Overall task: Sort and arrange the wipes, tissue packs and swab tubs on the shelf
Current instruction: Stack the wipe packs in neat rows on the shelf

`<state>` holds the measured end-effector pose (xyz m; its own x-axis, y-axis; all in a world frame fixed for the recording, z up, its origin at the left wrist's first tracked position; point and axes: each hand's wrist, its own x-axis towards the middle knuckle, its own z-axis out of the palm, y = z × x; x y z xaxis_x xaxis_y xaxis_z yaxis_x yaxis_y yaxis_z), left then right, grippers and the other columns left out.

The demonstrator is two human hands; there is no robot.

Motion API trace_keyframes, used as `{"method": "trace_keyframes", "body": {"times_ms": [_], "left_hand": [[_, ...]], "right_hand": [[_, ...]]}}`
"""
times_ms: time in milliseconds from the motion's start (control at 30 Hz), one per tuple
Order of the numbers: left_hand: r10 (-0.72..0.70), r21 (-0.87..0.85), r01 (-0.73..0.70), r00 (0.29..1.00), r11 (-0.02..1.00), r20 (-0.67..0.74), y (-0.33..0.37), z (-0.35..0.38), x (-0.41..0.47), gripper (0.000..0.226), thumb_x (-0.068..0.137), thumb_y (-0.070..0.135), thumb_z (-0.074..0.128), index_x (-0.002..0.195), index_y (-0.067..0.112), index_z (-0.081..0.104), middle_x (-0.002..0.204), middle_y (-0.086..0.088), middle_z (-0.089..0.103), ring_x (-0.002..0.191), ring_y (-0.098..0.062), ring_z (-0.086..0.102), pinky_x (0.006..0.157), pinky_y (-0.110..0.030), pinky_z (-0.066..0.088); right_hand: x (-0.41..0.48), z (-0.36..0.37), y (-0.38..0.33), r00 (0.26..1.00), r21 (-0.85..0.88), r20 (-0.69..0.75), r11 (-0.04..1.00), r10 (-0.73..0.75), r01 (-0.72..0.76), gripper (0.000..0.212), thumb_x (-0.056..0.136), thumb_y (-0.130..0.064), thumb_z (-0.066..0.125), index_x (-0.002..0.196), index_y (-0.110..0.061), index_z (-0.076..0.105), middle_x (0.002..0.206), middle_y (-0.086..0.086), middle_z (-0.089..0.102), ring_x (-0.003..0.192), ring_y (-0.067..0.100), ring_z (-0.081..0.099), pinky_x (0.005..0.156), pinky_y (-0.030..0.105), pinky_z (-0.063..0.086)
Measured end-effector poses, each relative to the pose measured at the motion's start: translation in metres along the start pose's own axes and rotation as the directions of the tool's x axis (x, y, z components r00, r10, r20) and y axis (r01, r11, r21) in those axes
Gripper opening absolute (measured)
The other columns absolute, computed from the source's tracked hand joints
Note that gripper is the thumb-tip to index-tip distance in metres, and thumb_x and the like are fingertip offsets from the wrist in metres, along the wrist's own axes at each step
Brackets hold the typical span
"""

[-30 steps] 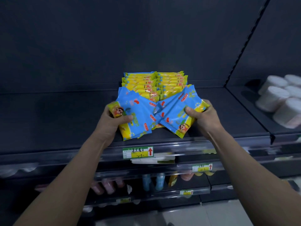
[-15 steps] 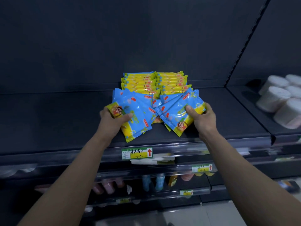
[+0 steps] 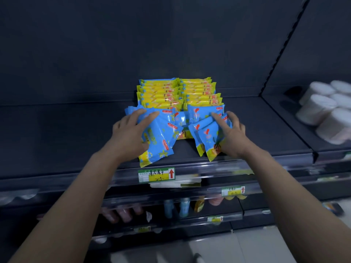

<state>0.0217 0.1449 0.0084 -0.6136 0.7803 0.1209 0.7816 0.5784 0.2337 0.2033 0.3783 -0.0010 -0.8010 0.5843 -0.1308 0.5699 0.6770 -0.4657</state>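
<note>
Shelf [image 3: 57, 133]: dark board under both hands; it carries all the wipe packs listed here.
Left hand [image 3: 131, 133]: fingers straight and spread, laid flat on top of the left blue packs; the thumb lies at their near left edge, and I cannot tell whether it goes beneath them.
Left blue packs [image 3: 161, 137]: fanned bundle of blue-and-yellow wipe packs under the left hand's fingers, tilted, with the lowest corner reaching past the shelf's front edge.
Right hand [image 3: 233, 135]: forefinger stretched across the top of the right blue packs, the other fingers at their right edge; thumb hidden.
Right blue packs [image 3: 205, 133]: second fanned bundle of the same kind, under and just left of the right hand, its near corners at the shelf's front edge.
Gap: the two bundles sit close together between the hands; more blue packs show between them.
Yellow packs [image 3: 178, 92]: two neat columns side by side, just beyond the fingertips of both hands, against the back of the shelf.
Price tag [image 3: 156, 174]: green and yellow with a red arrow, on the front rail below the left hand.
White rolls [image 3: 319, 109]: blurred white cylinders on the next bay, well right of the right hand.
Lower shelves: small bottles [image 3: 176, 207] below both wrists, too blurred to identify.
</note>
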Motion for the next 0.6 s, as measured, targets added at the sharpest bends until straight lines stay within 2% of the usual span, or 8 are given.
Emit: {"method": "trace_keyframes", "body": {"times_ms": [67,133,200,267,367,433,500,600], "left_hand": [[-0.012,0.076,0.007,0.998,0.997,0.064,0.002,-0.008,0.005,0.083,0.082,0.017,0.059,0.14,0.052,0.013,0.146,0.005,0.01,0.13,-0.027,0.017,0.107,-0.044,0.016],[-0.014,0.137,0.007,0.999,0.991,0.045,0.006,-0.012,0.009,0.08,0.08,0.018,0.063,0.14,0.048,0.02,0.134,-0.001,0.018,0.121,-0.027,0.022,0.101,-0.043,0.026],[-0.011,0.118,0.016,0.999,0.993,-0.043,0.006,-0.014,0.01,0.072,0.074,0.021,0.07,0.135,0.035,0.034,0.123,-0.004,0.023,0.113,-0.026,0.024,0.094,-0.043,0.038],[-0.046,0.002,0.046,0.992,0.999,-0.116,0.001,-0.015,0.01,0.061,0.067,0.028,0.079,0.116,0.019,0.044,0.126,-0.005,0.023,0.116,-0.025,0.022,0.089,-0.045,0.044],[-0.059,-0.117,0.054,0.998,0.992,-0.039,-0.009,-0.011,0.014,0.057,0.061,0.033,0.083,0.097,0.015,0.042,0.14,0.0,0.019,0.129,-0.022,0.018,0.094,-0.045,0.04],[-0.059,-0.225,0.064,0.998,0.972,0.027,-0.015,-0.008,0.018,0.073,0.058,0.031,0.085,0.114,0.021,0.04,0.144,0.005,0.015,0.133,-0.022,0.023,0.096,-0.045,0.041],[-0.095,-0.321,0.129,0.988,0.938,0.119,-0.02,-0.006,0.022,0.11,0.055,0.031,0.087,0.14,0.041,0.016,0.152,0.011,-0.002,0.139,-0.021,0.02,0.102,-0.048,0.038],[-0.14,-0.375,0.227,0.959,0.899,0.246,-0.026,-0.008,0.029,0.132,0.051,0.035,0.089,0.142,0.049,-0.006,0.153,0.015,-0.014,0.142,-0.02,0.015,0.107,-0.048,0.034]], "right_hand": [[0.002,-0.01,0.0,0.999,-0.08,0.029,0.997,-0.014,0.016,0.098,0.073,-0.01,0.068,0.142,-0.05,0.01,0.152,-0.013,-0.014,0.141,0.026,-0.008,0.108,0.049,0.031],[0.004,-0.014,-0.005,0.997,-0.182,-0.034,0.982,-0.065,0.058,0.098,0.067,-0.026,0.08,0.142,-0.039,0.02,0.154,-0.009,-0.005,0.142,0.025,-0.007,0.109,0.051,0.021],[0.007,-0.012,-0.013,0.982,-0.259,-0.125,0.96,-0.138,0.102,0.096,0.065,-0.039,0.082,0.14,-0.026,0.025,0.152,-0.003,0.012,0.143,0.025,0.0,0.11,0.048,0.013],[0.011,-0.008,-0.022,0.97,-0.321,-0.17,0.94,-0.175,0.114,0.096,0.063,-0.048,0.08,0.138,-0.019,0.027,0.146,0.003,0.025,0.141,0.026,0.01,0.112,0.046,0.01],[0.018,-0.009,-0.03,0.984,-0.288,-0.088,0.95,-0.153,0.122,0.104,0.058,-0.051,0.081,0.139,-0.022,0.024,0.152,0.004,0.01,0.143,0.029,-0.001,0.112,0.05,0.011],[0.022,-0.011,-0.031,0.992,-0.227,0.039,0.966,-0.117,0.123,0.109,0.058,-0.046,0.083,0.142,-0.032,0.016,0.156,-0.005,-0.01,0.144,0.028,-0.014,0.111,0.054,0.013],[0.026,-0.014,-0.032,0.989,-0.206,0.124,0.972,-0.086,0.11,0.125,0.057,-0.041,0.085,0.145,-0.042,-0.005,0.155,-0.009,-0.018,0.143,0.028,-0.019,0.109,0.059,0.014],[0.033,-0.018,-0.032,0.984,-0.208,0.168,0.973,-0.061,0.095,0.142,0.054,-0.043,0.087,0.14,-0.043,-0.026,0.155,-0.01,-0.019,0.142,0.027,-0.021,0.107,0.064,0.013]]}}
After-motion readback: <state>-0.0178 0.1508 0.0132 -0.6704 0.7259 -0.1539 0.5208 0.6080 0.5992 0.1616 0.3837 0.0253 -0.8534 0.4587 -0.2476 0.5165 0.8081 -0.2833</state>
